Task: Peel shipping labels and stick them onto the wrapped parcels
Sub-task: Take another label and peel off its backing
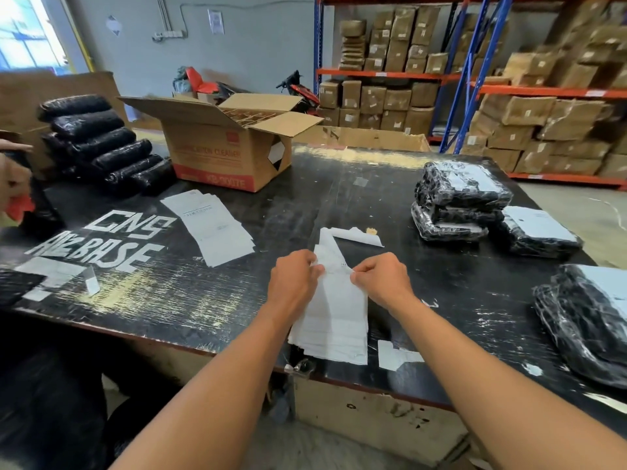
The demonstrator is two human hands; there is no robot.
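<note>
both hands, left hand (294,279) and right hand (381,279), pinch the top edge of a stack of labels (334,320) lying on the black table (339,198). labelled black-wrapped parcels (458,201) sit stacked to the right, an open cardboard box (224,144) stands at the back left, and more label sheets (212,225) lie in front of that box.

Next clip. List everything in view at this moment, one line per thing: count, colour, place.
label stack: one, white, near table edge, centre
loose labels: one pile, white, left of centre
labelled parcels: several, black wrap with white labels, right side, some stacked
unlabelled parcels: several, black, piled far left
box: one, brown, open, far side of table
table: one, black, scuffed, white lettering at left
shelves: blue and orange, behind, loaded with brown packages
other person's hand: one, left edge
left hand: fingers pinch the label stack's top
right hand: fingers pinch the label stack's top
</note>
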